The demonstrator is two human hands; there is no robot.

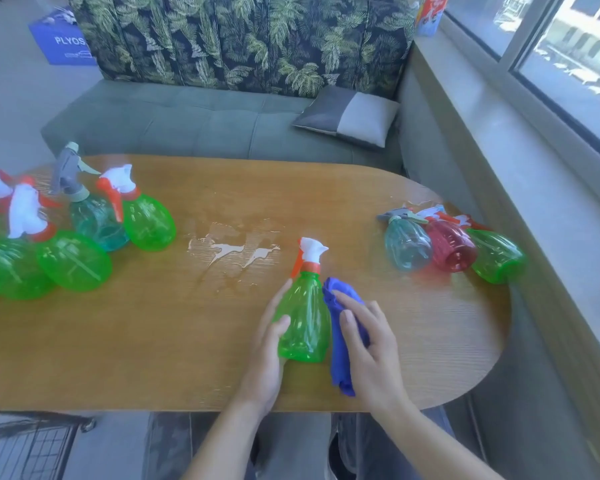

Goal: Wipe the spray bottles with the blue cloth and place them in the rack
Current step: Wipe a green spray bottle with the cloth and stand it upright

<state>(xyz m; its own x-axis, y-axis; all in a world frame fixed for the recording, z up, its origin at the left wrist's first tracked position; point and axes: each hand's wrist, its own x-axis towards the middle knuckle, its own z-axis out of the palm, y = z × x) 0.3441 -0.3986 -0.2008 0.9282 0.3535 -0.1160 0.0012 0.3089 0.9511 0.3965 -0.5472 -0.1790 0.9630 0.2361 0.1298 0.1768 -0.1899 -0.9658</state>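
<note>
Only readable writing is "PLYOS" on the blue box (65,39), way behind the table (153,341). Green bottle (303,320) stands near the table's front edge, nozzle up and tipped slightly away. Left hand (267,344) grips it, and right hand (368,341) presses the blue cloth (340,351) against its right side.

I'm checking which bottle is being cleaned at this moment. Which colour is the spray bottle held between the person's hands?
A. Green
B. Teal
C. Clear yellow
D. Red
A. The bottle gripped by the left hand is green with a white and orange sprayer, while the right hand presses the blue cloth against its side; the red bottle and teal bottle lie apart on the table.
</note>
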